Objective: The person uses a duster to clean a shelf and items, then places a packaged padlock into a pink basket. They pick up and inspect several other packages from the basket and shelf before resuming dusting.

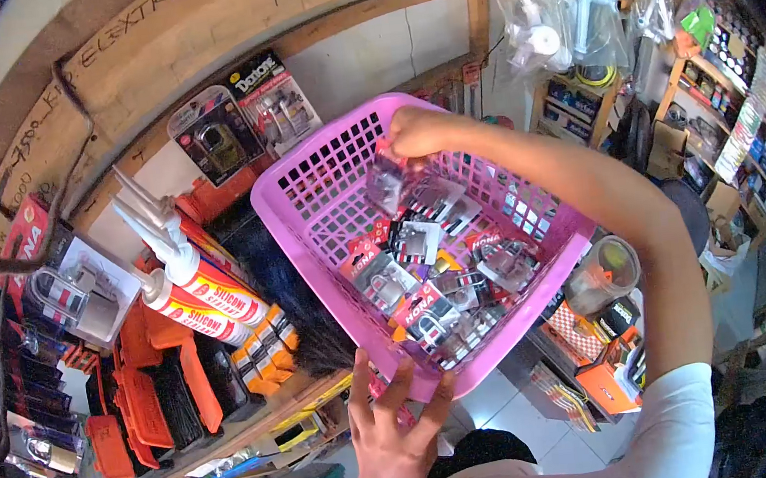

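Note:
A pink plastic basket with lattice sides tilts toward me in the middle of the view. Inside lie several carded padlocks in clear blister packs, some marked HONA. My right hand reaches over the basket's far side, fingers closed on a blister-packed padlock, partly hidden by the hand. At the basket's near left corner, my left hand has its fingers spread, their tips against the outside of the rim; it grips nothing that I can see.
Silicone sealant tubes and orange plastic boxes stand left of the basket. A large carded padlock hangs at far left. Another padlock pack hangs behind. A clear round tub and small boxes sit at right.

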